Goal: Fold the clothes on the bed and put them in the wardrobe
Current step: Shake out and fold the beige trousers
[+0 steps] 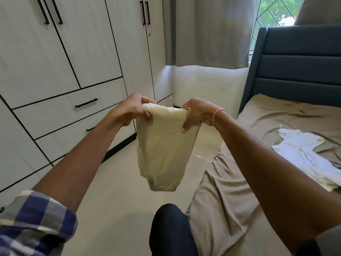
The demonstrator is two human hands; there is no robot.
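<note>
A: Position of the garment?
B: The cream garment [162, 145] is held in the air above the floor [114, 200], between the wardrobe [73, 61] on the left and the bed [258, 122] on the right. Nothing is touched by its lower end. The top edge is gripped at 2 corners, the left by the left hand [132, 109] and the right by the right hand [198, 115]. Fingers are curled over the cloth on both.

A: Axis and heading?
B: The long axis runs vertically, from top edge to lower end. The top edge lies roughly level, left to right. The rounded, bunched lower end points straight down at the floor. Layers are seen at the top edge, so it is judged doubled at least once.

A: Risks from here?
B: 3 are noted.
1: Only the top is held. If either grip is eased, the layers could slide apart.
2: The lower end is bunched. A crease could be pressed in if the next fold is made without smoothing.
3: The wardrobe doors are seen closed. 1 hand would have to be freed for a door handle [145, 12], and the fold could be lost in a 1-handed carry.

A: Work remaining?
B: 1 white garment [304, 156] lies unfolded on the bed at the right, well apart from both hands.
</note>
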